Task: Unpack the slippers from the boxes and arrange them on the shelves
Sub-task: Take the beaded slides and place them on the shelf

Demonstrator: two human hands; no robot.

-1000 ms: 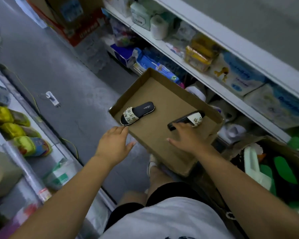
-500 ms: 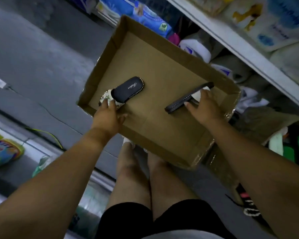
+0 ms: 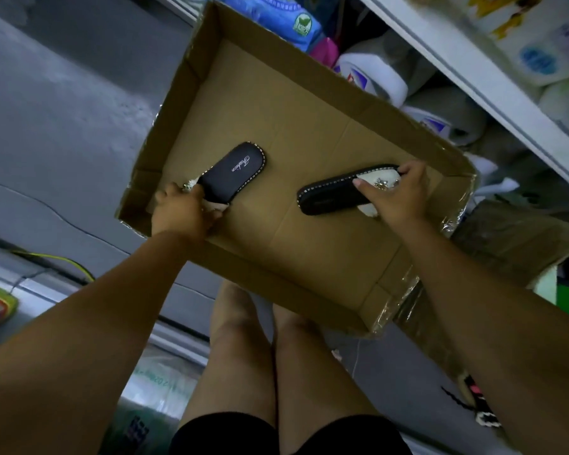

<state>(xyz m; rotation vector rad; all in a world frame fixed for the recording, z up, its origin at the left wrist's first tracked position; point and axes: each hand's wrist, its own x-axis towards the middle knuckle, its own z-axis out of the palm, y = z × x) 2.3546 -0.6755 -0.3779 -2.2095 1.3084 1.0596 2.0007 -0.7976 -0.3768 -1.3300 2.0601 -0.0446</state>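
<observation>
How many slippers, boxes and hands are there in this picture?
Slippers: 2 (left slipper, right slipper)
Cardboard box: 1
Hands: 2 (left hand, right hand), each gripping a slipper
Total: 5

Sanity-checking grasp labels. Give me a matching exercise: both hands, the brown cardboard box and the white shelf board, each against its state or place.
Things
1. left hand
2. right hand
3. brown cardboard box
4. white shelf board

States or places
A. runs along the upper right, above white packs
B. grips the flat black slipper, insole lettering up
C. open-topped, both slippers inside
D. grips the tilted black slipper at its white jewelled strap

Pairs: 1-B; 2-D; 3-C; 4-A
</observation>
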